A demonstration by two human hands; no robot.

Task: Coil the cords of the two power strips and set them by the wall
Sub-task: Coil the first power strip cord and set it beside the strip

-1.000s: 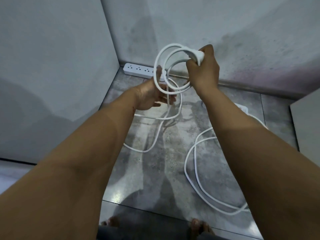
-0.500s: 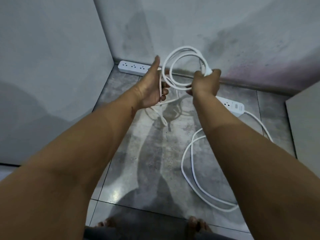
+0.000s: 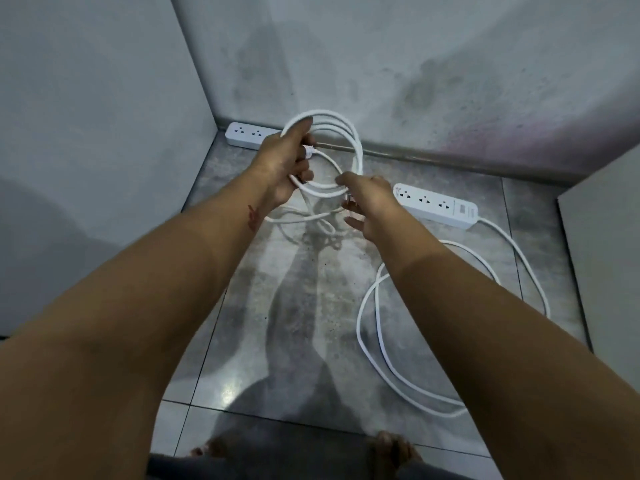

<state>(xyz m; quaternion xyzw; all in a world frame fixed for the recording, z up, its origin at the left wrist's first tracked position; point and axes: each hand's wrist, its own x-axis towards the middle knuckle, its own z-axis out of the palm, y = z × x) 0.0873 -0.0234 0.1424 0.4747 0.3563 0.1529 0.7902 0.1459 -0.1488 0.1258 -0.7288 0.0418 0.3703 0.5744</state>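
Left hand (image 3: 282,161) has its fingers wrapped round the coil (image 3: 349,147), right hand (image 3: 369,206) loose-fingered, maybe pinching it at 6 o'clock, slack cord (image 3: 304,220) just below.

Coil (image 3: 341,140) now gathered into left hand (image 3: 287,161), plug tucked under its fingers. Right hand (image 3: 369,202) let go, dropped below the coil's lower edge, fingers spread loose. Fewer slack loops trailing beneath the coil than before.
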